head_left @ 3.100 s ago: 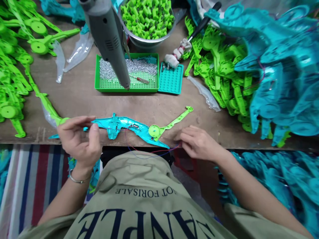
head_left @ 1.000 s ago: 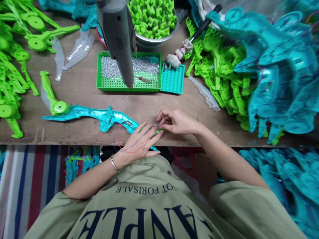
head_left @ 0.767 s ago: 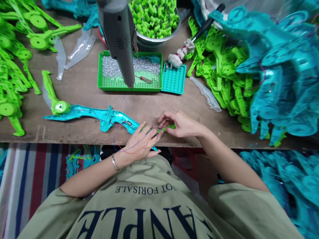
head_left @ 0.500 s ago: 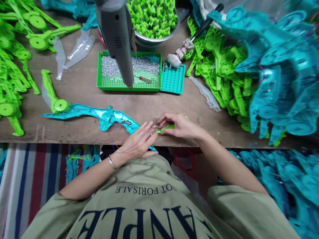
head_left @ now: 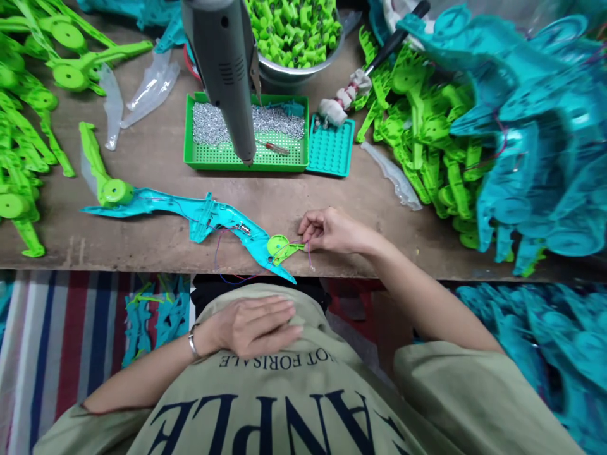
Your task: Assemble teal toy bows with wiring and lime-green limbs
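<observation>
A blue plastic toy bow half-shell (head_left: 251, 243) lies along the front of the bench, with thin red and blue wires (head_left: 217, 259) looping out of it. On its right end sits a green plastic limb piece (head_left: 279, 248) with a round hub. My right hand (head_left: 327, 230) is closed in a pinch at the narrow end of that piece, and a wire passes by the fingertips. Its grip partly hides the green end. My left hand (head_left: 260, 325) rests on the shirt below the bench edge, fingers stretched out and holding nothing. Another green limb piece (head_left: 114, 191) sits on the bow's left end.
A grey electric screwdriver (head_left: 227, 82) hangs over a green basket (head_left: 246, 167) of screws. Behind stands a metal bowl (head_left: 294, 72) of green parts. A blue tray (head_left: 331, 148) adjoins the basket. Green parts (head_left: 28, 126) pile left; blue shells (head_left: 531, 139) pile right.
My left hand has left the bow and wires and moved down onto the shirt, uncovering the green hub. My right hand stays at the green piece's end.
</observation>
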Motion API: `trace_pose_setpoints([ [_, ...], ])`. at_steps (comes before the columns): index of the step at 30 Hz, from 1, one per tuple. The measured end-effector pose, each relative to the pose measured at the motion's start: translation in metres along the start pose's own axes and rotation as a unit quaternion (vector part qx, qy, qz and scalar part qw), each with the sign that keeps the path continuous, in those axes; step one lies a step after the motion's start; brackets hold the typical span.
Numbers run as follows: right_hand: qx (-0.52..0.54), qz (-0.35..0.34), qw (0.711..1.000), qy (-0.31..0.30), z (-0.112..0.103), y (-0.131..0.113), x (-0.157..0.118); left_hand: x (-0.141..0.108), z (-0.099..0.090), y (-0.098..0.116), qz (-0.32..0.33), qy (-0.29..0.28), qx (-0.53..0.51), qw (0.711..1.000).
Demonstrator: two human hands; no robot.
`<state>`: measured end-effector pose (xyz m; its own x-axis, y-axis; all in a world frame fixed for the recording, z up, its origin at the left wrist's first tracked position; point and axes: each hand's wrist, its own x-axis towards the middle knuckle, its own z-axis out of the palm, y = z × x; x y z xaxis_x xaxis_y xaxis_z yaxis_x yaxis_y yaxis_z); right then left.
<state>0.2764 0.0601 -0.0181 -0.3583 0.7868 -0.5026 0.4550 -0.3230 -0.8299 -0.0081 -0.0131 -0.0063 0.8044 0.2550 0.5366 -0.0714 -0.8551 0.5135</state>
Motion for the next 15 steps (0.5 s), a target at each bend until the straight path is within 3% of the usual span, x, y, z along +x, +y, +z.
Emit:
trace_pose_setpoints([
  [3, -0.031, -0.031, 0.999, -0.007, -0.001, 0.000, -0.006, 0.011, -0.028, 0.010, -0.058, 0.012, -0.041, 0.997],
  [7, -0.172, -0.164, 0.970, 0.059, 0.003, 0.000, -0.022, 0.032, -0.045, 0.001, -0.124, 0.104, 0.077, 0.984],
  [10, -0.255, -0.234, 0.929, 0.128, 0.012, 0.006, -0.034, 0.051, -0.035, -0.022, -0.171, 0.147, 0.120, 0.967],
  [15, -0.316, -0.273, 0.880, 0.226, 0.038, 0.026, -0.044, 0.073, -0.005, -0.061, -0.220, 0.041, 0.070, 0.972],
])
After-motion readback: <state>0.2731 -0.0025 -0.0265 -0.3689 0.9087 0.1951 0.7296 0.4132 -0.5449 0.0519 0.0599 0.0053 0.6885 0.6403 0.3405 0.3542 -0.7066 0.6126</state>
